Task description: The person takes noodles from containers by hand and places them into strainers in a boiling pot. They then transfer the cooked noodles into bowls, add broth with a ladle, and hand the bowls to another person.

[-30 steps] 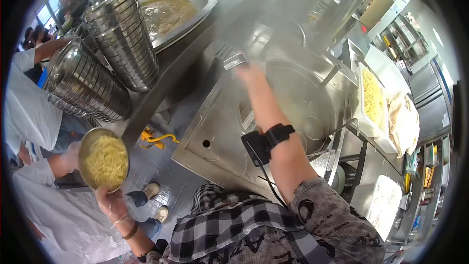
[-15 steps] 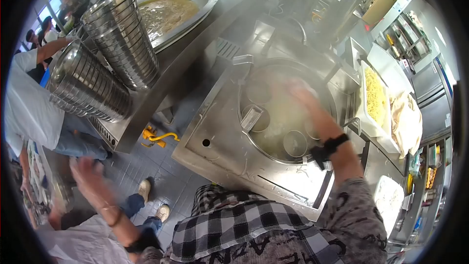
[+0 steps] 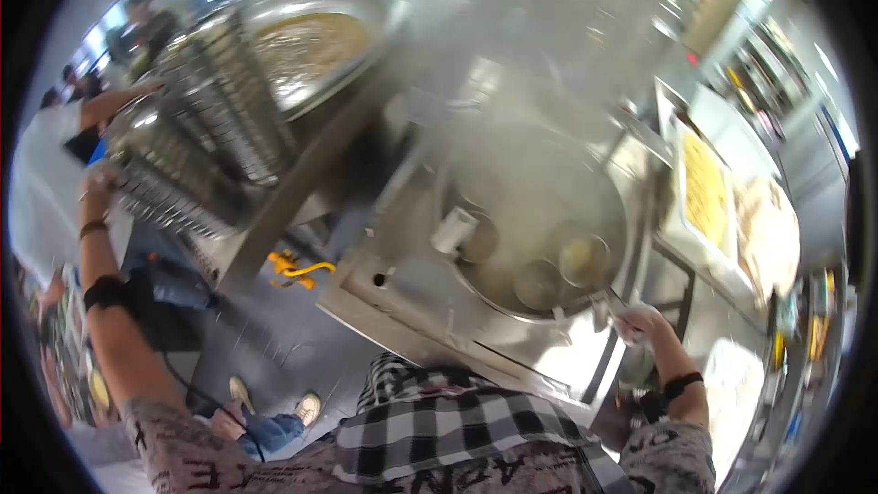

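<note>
At the left, my left hand (image 3: 101, 177) reaches to the end of a leaning stack of metal bowls (image 3: 174, 178), its blurred fingertips right at the bowls. A second stack of metal bowls (image 3: 224, 91) leans just behind it. My right hand (image 3: 638, 322) is closed round the handle of a noodle strainer basket (image 3: 585, 261) at the near right rim of a large round pot (image 3: 625, 220). Steam veils the pot's far side. Other baskets (image 3: 538, 284) hang in the cloudy water, and a flat metal handle (image 3: 453, 230) lies over the left rim.
Behind the bowls stands a wide metal pan (image 3: 389, 5) of brown liquid. A white tray of yellow noodles (image 3: 702, 187) is at the right, beside a beige cloth (image 3: 768, 233). A person in a white shirt (image 3: 50, 183) stands at the left; a yellow valve (image 3: 293, 267) sits below the counter.
My left hand has moved up and forward to the bowl stack. My right hand has drawn back from over the steaming pot and taken hold of a strainer handle.
</note>
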`<state>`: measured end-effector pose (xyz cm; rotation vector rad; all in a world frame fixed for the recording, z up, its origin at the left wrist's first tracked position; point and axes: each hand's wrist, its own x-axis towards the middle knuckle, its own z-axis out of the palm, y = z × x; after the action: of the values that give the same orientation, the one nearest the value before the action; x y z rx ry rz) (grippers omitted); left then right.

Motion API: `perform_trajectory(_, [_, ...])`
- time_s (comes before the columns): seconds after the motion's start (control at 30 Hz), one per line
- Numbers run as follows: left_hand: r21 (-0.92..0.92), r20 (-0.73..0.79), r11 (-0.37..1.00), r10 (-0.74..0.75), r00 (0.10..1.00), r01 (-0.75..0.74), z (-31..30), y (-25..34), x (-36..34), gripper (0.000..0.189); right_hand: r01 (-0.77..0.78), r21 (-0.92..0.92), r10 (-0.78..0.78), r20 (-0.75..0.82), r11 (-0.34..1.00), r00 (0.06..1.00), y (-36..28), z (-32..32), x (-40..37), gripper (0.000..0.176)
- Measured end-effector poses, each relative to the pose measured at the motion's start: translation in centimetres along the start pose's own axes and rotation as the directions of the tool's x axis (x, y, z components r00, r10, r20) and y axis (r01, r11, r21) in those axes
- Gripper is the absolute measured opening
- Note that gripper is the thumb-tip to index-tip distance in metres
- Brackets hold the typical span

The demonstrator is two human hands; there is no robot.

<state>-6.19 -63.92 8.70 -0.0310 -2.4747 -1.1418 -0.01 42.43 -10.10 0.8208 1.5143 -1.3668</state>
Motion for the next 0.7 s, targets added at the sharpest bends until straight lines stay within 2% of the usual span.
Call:
perform_trajectory(0.03, [0.710, -0.061, 0.704, 0.067, 0.996, -0.004, -1.1, 0.5, 0.4, 0.014, 0.141, -0.034, -0.145, -0.238, 0.989, 0.960, 2.2, 0.7, 1.8, 0.034])
perform_trajectory(0.07, [0.784, -0.303, 0.525, -0.144, 0.942, 0.332, -2.1, -0.2, 0.8, 0.022, 0.089, -0.004, -0.087, -0.264, 0.996, 0.961, 0.7, 3.7, -0.1, 0.035])
perform_trajectory(0.1, [0.691, -0.352, 0.608, -0.189, 0.916, 0.391, -3.2, -0.6, 1.2, 0.021, 0.076, 0.096, -0.066, -0.109, 0.992, 0.992, 0.9, 3.6, 0.7, 0.029])
perform_trajectory(0.13, [0.560, -0.332, 0.745, -0.200, 0.922, 0.363, -3.9, -1.1, 1.6, 0.020, 0.036, 0.501, -0.054, 0.020, 0.865, 0.998, 1.9, 3.5, 0.3, 0.025])
perform_trajectory(0.17, [0.356, -0.316, 0.866, -0.242, 0.917, 0.351, -4.4, -0.6, 2.0, 0.019, 0.102, 0.443, -0.093, -0.040, 0.891, 0.995, 2.2, 4.2, -1.1, 0.021])
perform_trajectory(0.2, [0.120, -0.292, 0.929, -0.304, 0.907, 0.350, -4.4, 0.0, 2.1, 0.018, 0.162, 0.374, -0.135, -0.098, 0.913, 0.986, 2.6, 4.7, -2.1, 0.019])
perform_trajectory(0.23, [-0.128, -0.253, 0.930, -0.367, 0.895, 0.345, -4.1, 1.1, 2.2, 0.018, 0.162, 0.393, -0.131, -0.106, 0.905, 0.986, 2.6, 5.8, -4.2, 0.019])
perform_trajectory(0.27, [-0.314, -0.218, 0.890, -0.407, 0.887, 0.331, -3.4, 2.5, 2.2, 0.017, 0.211, 0.390, -0.165, -0.147, 0.896, 0.975, 2.3, 7.1, -6.8, 0.017])
perform_trajectory(0.33, [-0.563, -0.132, 0.775, -0.427, 0.895, 0.287, -1.2, 5.1, 1.7, 0.017, 0.262, 0.401, -0.194, -0.201, 0.878, 0.960, 2.4, 7.9, -8.0, 0.018])
perform_trajectory(0.37, [-0.645, -0.078, 0.713, -0.419, 0.905, 0.274, 0.6, 6.5, 1.1, 0.018, 0.268, 0.304, -0.184, -0.279, 0.914, 0.943, 2.6, 7.8, -7.6, 0.019])
perform_trajectory(0.4, [-0.703, -0.026, 0.657, -0.406, 0.913, 0.272, 2.8, 7.8, 0.3, 0.018, 0.261, 0.203, -0.178, -0.353, 0.944, 0.919, 2.9, 7.4, -7.0, 0.022])
perform_trajectory(0.43, [-0.750, 0.043, 0.596, -0.389, 0.920, 0.287, 5.5, 9.1, -0.7, 0.019, 0.303, 0.329, -0.211, -0.288, 0.894, 0.934, 3.6, 6.4, -5.7, 0.016])
perform_trajectory(0.5, [-0.687, -0.092, 0.680, -0.432, 0.897, 0.257, 14.3, 13.0, -3.0, 0.019, 0.356, 0.380, -0.265, -0.272, 0.854, 0.925, 3.0, 5.9, -4.9, 0.013])
perform_trajectory(0.53, [-0.744, 0.026, 0.537, -0.570, 0.821, 0.397, 17.5, 17.6, -5.1, 0.020, 0.404, 0.418, -0.324, -0.249, 0.814, 0.912, 2.6, 6.1, -4.7, 0.014])
perform_trajectory(0.6, [-0.730, 0.152, 0.616, -0.279, 0.948, 0.298, 22.7, 16.7, -9.0, 0.028, 0.406, 0.433, -0.294, -0.303, 0.805, 0.906, 2.1, 7.2, -6.2, 0.018])
perform_trajectory(0.63, [-0.704, 0.110, 0.636, -0.341, 0.934, 0.316, 28.3, 23.7, -10.6, 0.007, 0.401, 0.447, -0.292, -0.295, 0.799, 0.910, 2.5, 7.1, -6.4, 0.017])
perform_trajectory(0.67, [-0.650, 0.046, 0.739, -0.198, 0.979, 0.180, 33.4, 31.1, -13.2, 0.005, 0.398, 0.461, -0.291, -0.286, 0.793, 0.913, 2.7, 6.9, -6.5, 0.017])
perform_trajectory(0.7, [-0.716, 0.367, 0.552, -0.220, 0.904, 0.426, 34.9, 28.1, -13.2, 0.003, 0.332, 0.572, -0.255, -0.213, 0.750, 0.943, 2.9, 6.8, -6.7, 0.018])
